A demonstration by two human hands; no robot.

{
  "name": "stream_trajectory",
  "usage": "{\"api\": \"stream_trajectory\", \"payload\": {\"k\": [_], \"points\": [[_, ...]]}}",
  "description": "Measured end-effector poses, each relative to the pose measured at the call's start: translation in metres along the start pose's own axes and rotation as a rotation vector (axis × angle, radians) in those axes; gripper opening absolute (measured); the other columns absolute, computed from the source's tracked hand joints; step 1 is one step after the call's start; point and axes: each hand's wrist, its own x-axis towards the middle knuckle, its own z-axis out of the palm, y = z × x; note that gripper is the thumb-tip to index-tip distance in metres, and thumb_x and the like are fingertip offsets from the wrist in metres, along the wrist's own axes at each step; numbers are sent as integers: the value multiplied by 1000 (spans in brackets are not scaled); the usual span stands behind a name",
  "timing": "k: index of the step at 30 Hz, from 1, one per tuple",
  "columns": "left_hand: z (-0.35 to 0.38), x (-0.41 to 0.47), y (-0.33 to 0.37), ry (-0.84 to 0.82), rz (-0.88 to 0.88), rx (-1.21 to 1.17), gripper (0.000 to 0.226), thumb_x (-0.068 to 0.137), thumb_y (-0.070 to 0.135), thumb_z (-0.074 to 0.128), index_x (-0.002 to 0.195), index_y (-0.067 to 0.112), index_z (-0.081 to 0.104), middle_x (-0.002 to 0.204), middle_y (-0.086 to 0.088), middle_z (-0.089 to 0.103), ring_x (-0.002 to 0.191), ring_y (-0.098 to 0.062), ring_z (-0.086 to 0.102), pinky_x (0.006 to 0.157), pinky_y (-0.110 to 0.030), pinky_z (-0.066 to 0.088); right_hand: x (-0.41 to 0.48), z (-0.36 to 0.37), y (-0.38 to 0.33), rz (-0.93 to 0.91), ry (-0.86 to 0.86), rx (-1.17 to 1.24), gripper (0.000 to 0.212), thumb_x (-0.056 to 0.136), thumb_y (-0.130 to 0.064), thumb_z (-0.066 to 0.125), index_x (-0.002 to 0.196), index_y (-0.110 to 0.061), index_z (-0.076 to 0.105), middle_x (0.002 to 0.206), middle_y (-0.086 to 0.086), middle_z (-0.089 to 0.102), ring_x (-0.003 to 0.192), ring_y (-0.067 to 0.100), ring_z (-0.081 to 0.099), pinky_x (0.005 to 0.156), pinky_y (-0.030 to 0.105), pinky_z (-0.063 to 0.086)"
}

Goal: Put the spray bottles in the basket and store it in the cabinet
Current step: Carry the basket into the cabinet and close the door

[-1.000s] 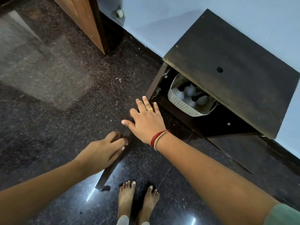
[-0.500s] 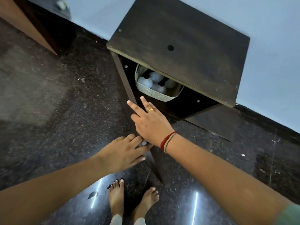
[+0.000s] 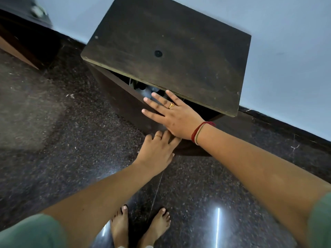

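Observation:
The dark wooden cabinet [image 3: 172, 51] stands against the pale wall. Its left door [image 3: 123, 102] is swung nearly closed, leaving a narrow gap under the top. Through that gap a sliver of the white basket with the spray bottles [image 3: 146, 91] shows; most of it is hidden. My right hand [image 3: 172, 115] lies flat on the door face with fingers spread, holding nothing. My left hand [image 3: 157, 151] presses flat against the door's lower part just below the right hand, fingers together, holding nothing.
Dark speckled stone floor [image 3: 71, 140] surrounds the cabinet. The cabinet's right door [image 3: 247, 129] lies open low at the right. A brown wooden door [image 3: 16, 52] and a blurred white fitting [image 3: 38, 10] are at the far left. My bare feet [image 3: 139, 228] stand below.
Both hands have swung the left cabinet door from wide open to nearly closed. The basket, plainly visible before, is now mostly hidden. The view shifted right and closer.

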Motion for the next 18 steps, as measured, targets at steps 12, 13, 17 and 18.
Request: {"api": "stream_trajectory", "payload": {"k": [12,13,17,18], "points": [[2,26,-41,28,-131,118,80,83,44,54,148,12,20,153,-15,26,141,-32,23,109,-53,26,-26,34,29,269,173,-218,81,90,-17,50,152,-24,-2,161,6,7,148,27,9,112,59,4],[4,31,-43,18,-150,122,82,86,47,48,150,12,10,157,-13,15,144,-31,13,112,-53,20,-28,35,33,296,170,-211,84,89,-16,52,151,-24,-4,161,6,6,148,28,8,112,59,4],[7,48,-48,-35,-203,126,84,91,53,36,148,14,-11,159,-10,-11,146,-29,-7,115,-52,11,-33,39,40,337,173,-155,82,89,-14,47,151,-25,-6,161,7,4,148,29,6,111,59,-1],[5,52,-49,-47,-212,122,84,91,53,36,148,14,-12,159,-10,-12,146,-29,-8,115,-52,10,-33,40,39,342,172,-124,83,89,-13,47,151,-26,-7,162,8,3,148,29,4,111,59,-2]]}}
